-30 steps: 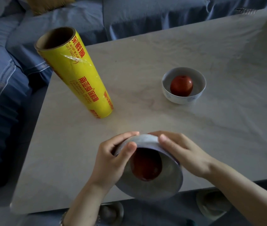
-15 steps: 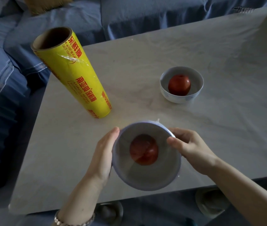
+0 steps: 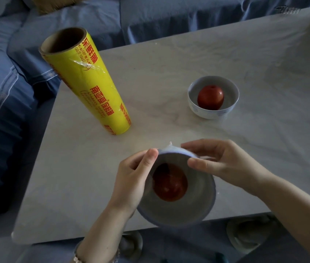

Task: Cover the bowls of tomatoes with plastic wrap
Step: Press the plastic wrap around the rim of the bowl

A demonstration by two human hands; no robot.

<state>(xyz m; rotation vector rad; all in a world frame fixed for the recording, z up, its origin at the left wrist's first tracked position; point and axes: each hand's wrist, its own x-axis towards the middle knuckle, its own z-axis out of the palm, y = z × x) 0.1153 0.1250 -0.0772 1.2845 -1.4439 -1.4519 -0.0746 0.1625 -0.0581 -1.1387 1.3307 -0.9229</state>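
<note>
I see the left hand (image 3: 131, 179) curl round the left side of the bowl (image 3: 194, 209). The right hand (image 3: 224, 164) pinches the plastic wrap (image 3: 176, 149) at the far rim. The bowl tips toward me more than before.

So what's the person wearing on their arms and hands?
Not much! The left hand and right hand are bare, with no gloves or rings showing, and no sleeves reach the forearms. Only a pale, beaded-looking bracelet circles the left wrist.
</note>
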